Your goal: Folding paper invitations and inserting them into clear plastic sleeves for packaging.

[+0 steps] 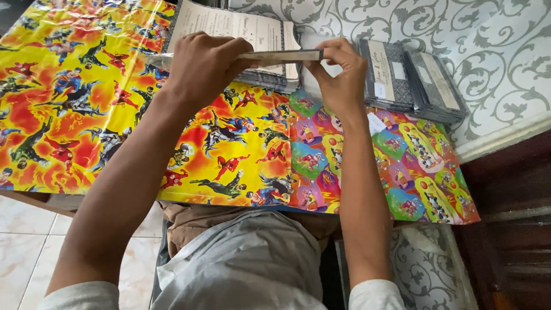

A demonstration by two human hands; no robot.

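Both hands hold one thin flat card packet (281, 55) edge-on above the table: the left hand (204, 69) curls over its left end with fingers pressed together around it, and the right hand (338, 72) pinches its right end between thumb and fingertips. The packet hovers just over a stack of grey printed cards (241, 34). Below lie the orange superhero wrapping paper (86, 103) and a multicoloured cartoon wrapping sheet (413, 166), with two more grey card stacks (410, 77) to the right.

Short white sleeves, grey-white shirt, brown trousers; bare forearms, no rings or watch.
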